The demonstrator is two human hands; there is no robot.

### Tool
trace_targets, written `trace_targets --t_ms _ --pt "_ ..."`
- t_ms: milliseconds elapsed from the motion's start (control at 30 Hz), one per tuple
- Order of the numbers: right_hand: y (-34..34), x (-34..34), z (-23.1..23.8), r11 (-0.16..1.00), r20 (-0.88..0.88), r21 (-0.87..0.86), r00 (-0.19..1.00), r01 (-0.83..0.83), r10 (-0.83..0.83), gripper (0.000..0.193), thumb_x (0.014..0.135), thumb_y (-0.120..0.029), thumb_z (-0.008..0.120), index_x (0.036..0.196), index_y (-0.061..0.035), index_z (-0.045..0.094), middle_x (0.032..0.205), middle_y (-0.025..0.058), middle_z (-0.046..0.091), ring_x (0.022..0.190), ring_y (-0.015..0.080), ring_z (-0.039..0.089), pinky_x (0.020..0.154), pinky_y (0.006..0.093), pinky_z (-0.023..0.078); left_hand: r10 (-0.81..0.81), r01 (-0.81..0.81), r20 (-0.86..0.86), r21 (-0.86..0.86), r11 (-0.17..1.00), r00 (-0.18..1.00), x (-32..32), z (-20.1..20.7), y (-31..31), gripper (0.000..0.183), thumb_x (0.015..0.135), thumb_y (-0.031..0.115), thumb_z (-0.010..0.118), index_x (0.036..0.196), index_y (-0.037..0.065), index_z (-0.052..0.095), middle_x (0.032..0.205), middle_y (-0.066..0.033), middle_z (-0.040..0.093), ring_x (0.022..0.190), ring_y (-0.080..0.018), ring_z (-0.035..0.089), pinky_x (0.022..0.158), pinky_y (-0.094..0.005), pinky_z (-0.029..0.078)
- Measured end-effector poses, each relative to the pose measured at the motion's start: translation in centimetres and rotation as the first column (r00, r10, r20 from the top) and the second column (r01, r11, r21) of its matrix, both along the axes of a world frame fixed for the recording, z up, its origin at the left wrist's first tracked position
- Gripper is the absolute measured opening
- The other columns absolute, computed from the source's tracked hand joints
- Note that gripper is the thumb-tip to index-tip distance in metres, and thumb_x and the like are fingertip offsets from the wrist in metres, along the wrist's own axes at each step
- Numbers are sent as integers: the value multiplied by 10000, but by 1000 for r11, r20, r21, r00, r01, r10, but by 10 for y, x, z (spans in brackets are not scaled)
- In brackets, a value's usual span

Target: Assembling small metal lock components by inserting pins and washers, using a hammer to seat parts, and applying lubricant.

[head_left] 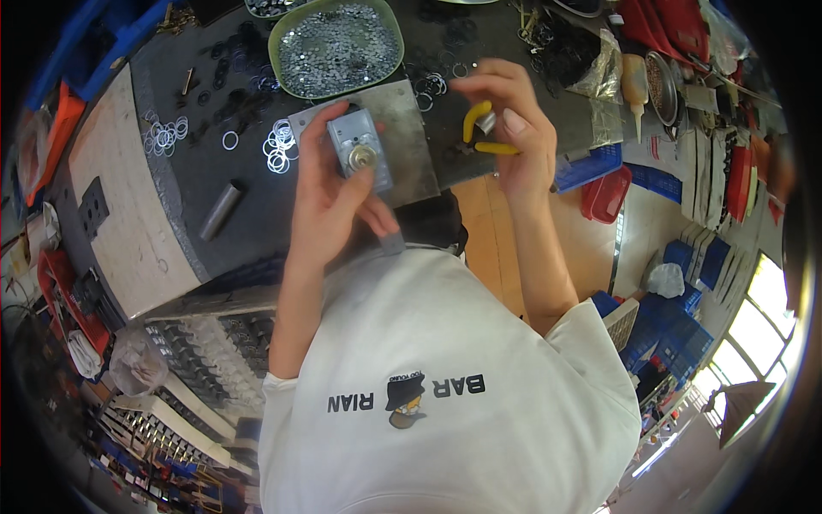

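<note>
My left hand (330, 193) is closed around a grey, box-shaped metal lock case (349, 133). The thumb rests beside a round brass-coloured fitting (361, 158) on its face. Grey wrapping (391, 243) covers one fingertip. To the right, my right hand (522, 128) is curled around pliers with yellow handles (495, 148), their dark jaws pointing left. A short silver cylinder (486, 123) shows between the handles, close to the fingers; what bears it is unclear. Beneath the lock case lies a flat metal plate (409, 128) on the dark bench (265, 218).
A green tray (276, 51) of small metal pieces stands behind the plate. Loose silver rings (280, 146) lie left of it, more rings (164, 134) farther left. A metal tube (221, 210) lies nearer. On the right are a glue bottle (634, 86) and a red bin (605, 195).
</note>
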State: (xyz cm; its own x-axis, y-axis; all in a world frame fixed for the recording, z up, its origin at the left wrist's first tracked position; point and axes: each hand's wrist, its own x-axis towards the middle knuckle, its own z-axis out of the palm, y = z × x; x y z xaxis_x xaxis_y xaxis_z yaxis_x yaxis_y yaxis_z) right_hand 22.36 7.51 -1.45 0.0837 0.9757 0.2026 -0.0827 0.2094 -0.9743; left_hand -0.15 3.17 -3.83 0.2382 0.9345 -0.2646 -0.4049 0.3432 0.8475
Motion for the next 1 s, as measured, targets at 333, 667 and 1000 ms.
trace_targets --t_ms 333,667,1000 --pt "3 25 55 862 -93 -292 909 -414 405 402 973 -256 554 1034 103 726 979 124 679 835 149 587 725 283 432 -87 87 37 -5 996 996 -6 1 -2 848 980 -87 506 1712 172 164 1571 -272 504 670 -333 783 519 -334 652" --pt "16 -34 69 789 -117 -138 801 -598 587 377 893 -214 581 1002 104 751 935 131 697 830 162 617 748 304 476 -109 109 27 -5 994 994 -7 7 0 765 1052 -74 493 1692 219 193 1520 -240 507 713 -327 789 574 -350 668" --pt "30 -37 83 624 -285 -158 640 -766 713 422 851 -147 558 1128 113 740 1000 125 701 885 188 668 772 341 565 -136 140 50 -98 985 989 -7 -2 -2 648 1122 68 460 1689 190 170 1466 -256 521 707 -330 788 591 -358 670"
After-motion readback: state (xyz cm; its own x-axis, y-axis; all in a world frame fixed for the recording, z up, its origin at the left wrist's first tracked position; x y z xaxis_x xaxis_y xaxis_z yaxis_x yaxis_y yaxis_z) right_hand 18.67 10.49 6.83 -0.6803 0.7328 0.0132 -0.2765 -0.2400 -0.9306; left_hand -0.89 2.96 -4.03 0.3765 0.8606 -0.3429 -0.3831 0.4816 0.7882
